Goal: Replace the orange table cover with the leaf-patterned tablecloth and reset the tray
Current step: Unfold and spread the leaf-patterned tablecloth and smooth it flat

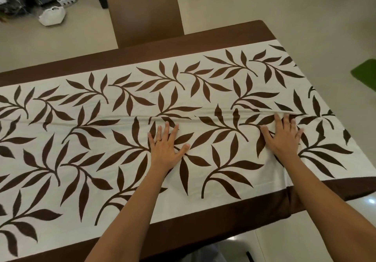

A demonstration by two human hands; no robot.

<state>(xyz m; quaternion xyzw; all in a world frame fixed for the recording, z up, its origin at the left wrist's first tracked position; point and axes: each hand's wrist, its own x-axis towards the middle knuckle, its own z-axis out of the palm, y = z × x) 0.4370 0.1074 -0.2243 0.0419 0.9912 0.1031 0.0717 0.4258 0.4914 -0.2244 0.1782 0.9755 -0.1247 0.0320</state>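
Plainly, the cream fabric tablecloth with brown leaf print and dark brown border (126, 210) was spread over the table. It was judged light, soft and easily rucked, best taken at its border edge. The left hand (164, 149) and right hand (282, 137) were pressed flat upon it, fingers spread, nothing grasped, beside a raised crease (203, 117).

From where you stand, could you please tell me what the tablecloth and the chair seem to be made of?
The tablecloth: probably matte woven fabric; it creases into a soft ridge. The chair: smooth brown back with faint sheen, perhaps moulded plastic or leatherette; unclear which.
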